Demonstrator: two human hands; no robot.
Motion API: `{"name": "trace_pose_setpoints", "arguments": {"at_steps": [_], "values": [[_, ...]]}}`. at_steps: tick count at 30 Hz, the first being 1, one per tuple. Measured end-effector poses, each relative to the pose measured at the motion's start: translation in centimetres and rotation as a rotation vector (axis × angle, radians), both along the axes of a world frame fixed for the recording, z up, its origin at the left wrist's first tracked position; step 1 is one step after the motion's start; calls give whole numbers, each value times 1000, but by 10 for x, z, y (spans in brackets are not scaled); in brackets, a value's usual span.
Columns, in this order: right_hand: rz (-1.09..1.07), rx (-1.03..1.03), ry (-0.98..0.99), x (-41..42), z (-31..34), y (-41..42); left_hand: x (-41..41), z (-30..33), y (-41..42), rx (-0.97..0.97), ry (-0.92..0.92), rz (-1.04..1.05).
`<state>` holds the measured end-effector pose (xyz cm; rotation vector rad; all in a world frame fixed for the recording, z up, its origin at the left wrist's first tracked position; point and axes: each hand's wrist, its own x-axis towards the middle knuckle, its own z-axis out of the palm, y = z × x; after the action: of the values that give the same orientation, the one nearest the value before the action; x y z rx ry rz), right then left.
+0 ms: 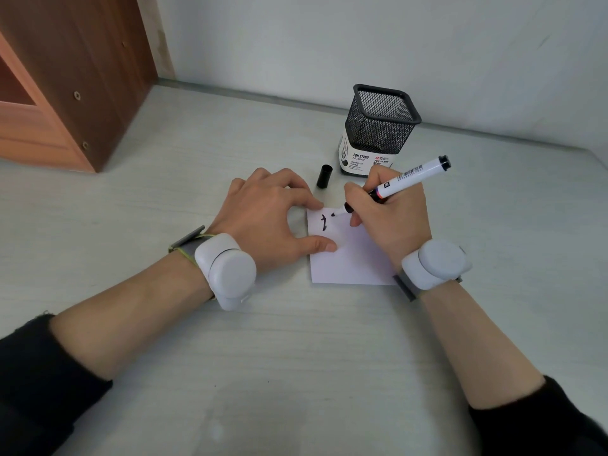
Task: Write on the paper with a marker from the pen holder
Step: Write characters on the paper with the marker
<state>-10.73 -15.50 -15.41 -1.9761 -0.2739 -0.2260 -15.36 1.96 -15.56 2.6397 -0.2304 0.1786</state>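
The pale grey wood-grain tabletop [131, 225] fills most of the frame, meeting a plain white wall [362, 37] along the top and a reddish-brown wooden cabinet [65, 77] in the upper left corner. Just right of centre lies the small white sheet of paper [352, 258], flat on the table, with a short black stroke and cross mark near its upper left corner. Above it, toward the upper middle of the frame, stands the black square wire-mesh pen holder [378, 126] with a white label band around its base; I cannot see anything inside it.

My left hand [269, 215] rests on the paper's left edge, its fingers spread, with forefinger and thumb tips pressing the sheet down. My right hand [391, 212] is closed around the white-barrelled black marker [398, 185], pinched between thumb and fingers near its dark tip end, the barrel slanting up and to the right. The tip sits on the paper just right of the drawn mark. Each wrist wears a white rounded device on a grey strap [227, 268], and black sleeves cover both forearms at the bottom corners.

The small black cylindrical marker cap [324, 176] lies on the table just left of the holder's base, apart from my hands.
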Motion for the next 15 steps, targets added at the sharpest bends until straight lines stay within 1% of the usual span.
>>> {"name": "trace_pose_setpoints", "arguments": {"at_steps": [7, 15], "values": [[34, -40, -28, -1, -2, 3, 0, -1, -1, -11, -11, 7], [-22, -59, -8, -1, 0, 2, -1, 1, -1, -17, 0, 7]]}}
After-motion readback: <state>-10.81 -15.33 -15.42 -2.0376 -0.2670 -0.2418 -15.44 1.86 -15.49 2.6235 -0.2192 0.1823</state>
